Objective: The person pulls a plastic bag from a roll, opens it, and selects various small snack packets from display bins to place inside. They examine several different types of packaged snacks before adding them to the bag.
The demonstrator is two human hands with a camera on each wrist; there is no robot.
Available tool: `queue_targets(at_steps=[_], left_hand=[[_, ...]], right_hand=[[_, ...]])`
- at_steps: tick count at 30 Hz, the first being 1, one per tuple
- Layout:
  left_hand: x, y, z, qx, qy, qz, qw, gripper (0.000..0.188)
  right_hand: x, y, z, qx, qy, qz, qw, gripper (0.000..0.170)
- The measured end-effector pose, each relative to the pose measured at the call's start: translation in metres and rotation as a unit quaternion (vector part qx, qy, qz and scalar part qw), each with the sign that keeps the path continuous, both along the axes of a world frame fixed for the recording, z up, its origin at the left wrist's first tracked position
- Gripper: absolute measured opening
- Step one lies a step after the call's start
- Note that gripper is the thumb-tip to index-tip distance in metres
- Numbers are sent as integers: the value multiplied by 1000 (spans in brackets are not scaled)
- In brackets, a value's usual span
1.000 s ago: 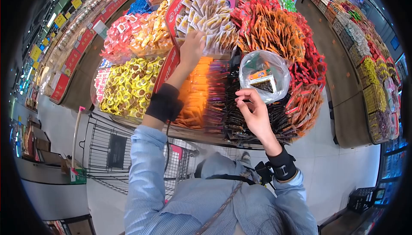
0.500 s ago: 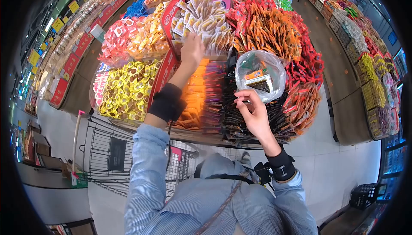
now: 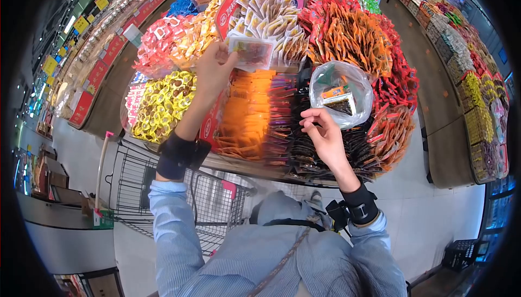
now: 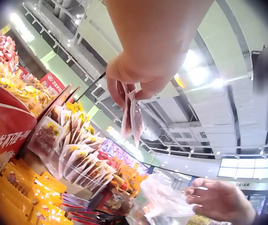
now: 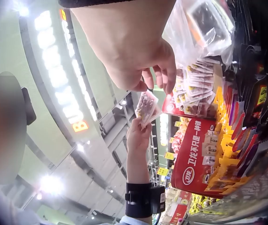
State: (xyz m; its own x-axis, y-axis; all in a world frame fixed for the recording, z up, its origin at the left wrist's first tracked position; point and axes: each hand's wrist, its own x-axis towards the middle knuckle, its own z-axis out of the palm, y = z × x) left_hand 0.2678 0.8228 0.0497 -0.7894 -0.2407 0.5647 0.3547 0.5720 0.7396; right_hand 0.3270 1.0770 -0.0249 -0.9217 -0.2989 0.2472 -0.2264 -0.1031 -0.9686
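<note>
My left hand [image 3: 214,69] pinches flat clear-and-white snack packets [image 3: 251,53] over the front of the white-packet pile [image 3: 266,23]. In the left wrist view two packets [image 4: 132,115] hang side by side between thumb and fingers. My right hand [image 3: 327,142] hovers with loosely bent fingers at the near rim of an open clear plastic bag [image 3: 353,74]; nothing shows between the fingertips. The bag sits on dark packets and contains an orange pack and a black-and-white pack [image 3: 341,104].
Orange packets [image 3: 247,107], yellow-wrapped snacks [image 3: 168,101] and black packets [image 3: 320,161] line the front of the display. Red printed dividers [image 3: 209,126] separate the left side. A shopping cart [image 3: 135,188] stands at the near left; shelves flank both aisles.
My left hand has drawn back from the white-packet pile, moving left and nearer, and packets now show in its grip. The right hand keeps its pose beside the bag.
</note>
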Motion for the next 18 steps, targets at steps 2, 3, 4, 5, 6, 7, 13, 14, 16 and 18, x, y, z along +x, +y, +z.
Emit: queue_targets(at_steps=[2, 3, 4, 5, 6, 7, 13, 14, 16, 18], left_hand=[[21, -4, 4, 37, -54, -50, 997, 11], [29, -4, 2, 85, -73, -86, 990, 10], [37, -5, 1, 133, -91, -122, 979, 10], [47, -6, 1, 143, -119, -148, 971, 10], [57, -3, 1, 154, -130, -173, 964, 10], [67, 4, 6, 166, -140, -198, 956, 10], [96, 15, -6, 123, -215, -265, 932, 11], [100, 19, -4, 110, -230, -269, 929, 11], [105, 25, -5, 88, -257, -273, 923, 11], [107, 29, -8, 69, -280, -273, 918, 12]], right_hand=[[-1, -4, 4, -30, -13, 18, 999, 17], [-1, -6, 9, -54, -21, 30, 998, 18], [0, -8, 12, -77, -30, 42, 996, 18], [-1, -9, 14, -92, -26, 60, 994, 21], [-1, -11, 19, -117, -41, 74, 990, 22], [1, -13, 27, -142, -57, 87, 984, 23], [8, -15, 44, -107, -101, 154, 977, 31], [9, -16, 44, -93, -86, 173, 977, 32], [11, -18, 45, -65, -54, 209, 974, 33], [15, -18, 45, -62, -92, 213, 971, 35]])
